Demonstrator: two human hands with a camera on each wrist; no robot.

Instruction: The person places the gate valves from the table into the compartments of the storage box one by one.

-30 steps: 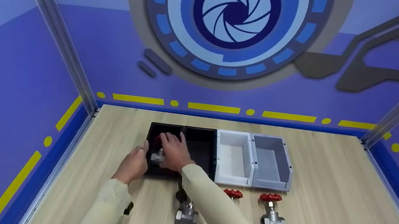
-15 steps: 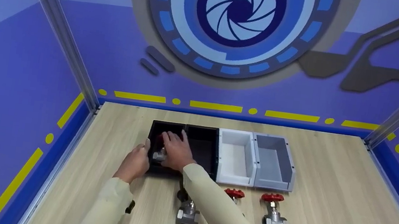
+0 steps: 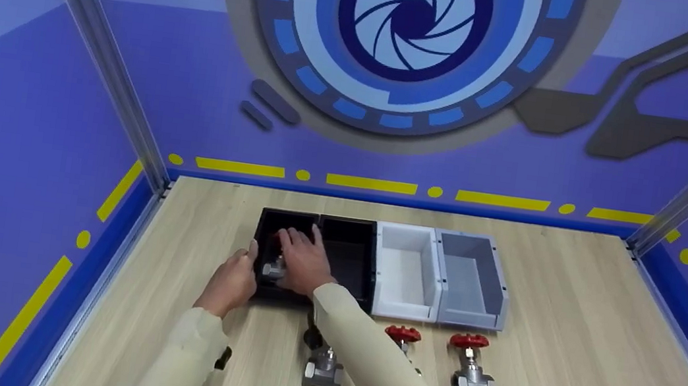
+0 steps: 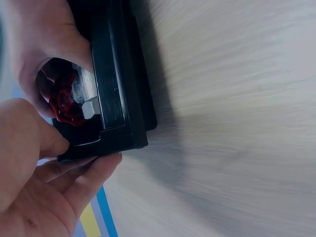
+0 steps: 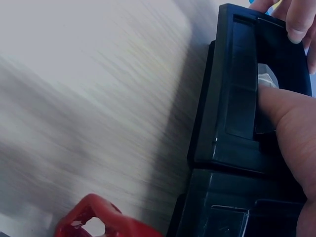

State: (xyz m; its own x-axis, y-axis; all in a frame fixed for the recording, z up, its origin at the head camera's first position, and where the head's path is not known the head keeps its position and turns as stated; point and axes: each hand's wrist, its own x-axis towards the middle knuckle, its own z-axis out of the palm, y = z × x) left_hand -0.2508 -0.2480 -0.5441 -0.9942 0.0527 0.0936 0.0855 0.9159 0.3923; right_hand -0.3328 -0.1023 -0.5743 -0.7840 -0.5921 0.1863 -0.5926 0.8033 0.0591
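Valve point(image 3: 273, 269), silver metal with a red handwheel point(image 4: 61, 101), sits inside the leftmost black bin point(image 4: 112, 94). The right hand point(image 3: 306, 262) has its grip curled partly closed around it; the left hand point(image 3: 232, 281) pinches the bin's left wall. The left wrist view shows much of the handwheel, mostly hidden in the head view; the right wrist view shows a metal end point(image 5: 266, 74) by the right thumb.
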